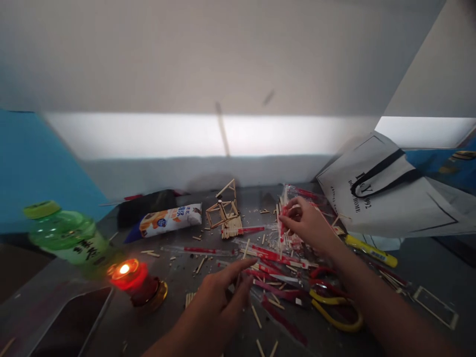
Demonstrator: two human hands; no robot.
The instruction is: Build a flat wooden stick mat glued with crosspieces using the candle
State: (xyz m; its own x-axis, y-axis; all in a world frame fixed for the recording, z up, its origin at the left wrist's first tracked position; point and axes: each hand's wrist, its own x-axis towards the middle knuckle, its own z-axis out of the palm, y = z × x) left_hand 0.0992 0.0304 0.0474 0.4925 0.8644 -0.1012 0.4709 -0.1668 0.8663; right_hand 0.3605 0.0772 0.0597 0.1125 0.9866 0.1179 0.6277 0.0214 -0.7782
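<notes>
My left hand (pixel 217 305) is in the lower middle, thumb and forefinger curled close together. A thin wooden stick (pixel 246 248) rises from behind the forefinger and seems pinched there. Farther right, my right hand (pixel 307 223) reaches to the back with closed fingertips on a red-and-clear plastic wrapper (pixel 281 230). Many such wrappers (pixel 277 255) and loose sticks lie beneath and between the hands. Behind the left hand stands a small open frame of joined sticks (pixel 223 210), beside a flat row of sticks (pixel 232 228). Scissors (pixel 336 310) with red and yellow handles lie under my right forearm.
A lit candle in a red holder (pixel 139 287) burns left of my left hand, near a green bottle (pixel 70 238). A snack packet (pixel 173 219) lies behind. To the right are a white tote bag (pixel 386 193), a yellow tube (pixel 372 250) and a flat stick rectangle (pixel 453 320).
</notes>
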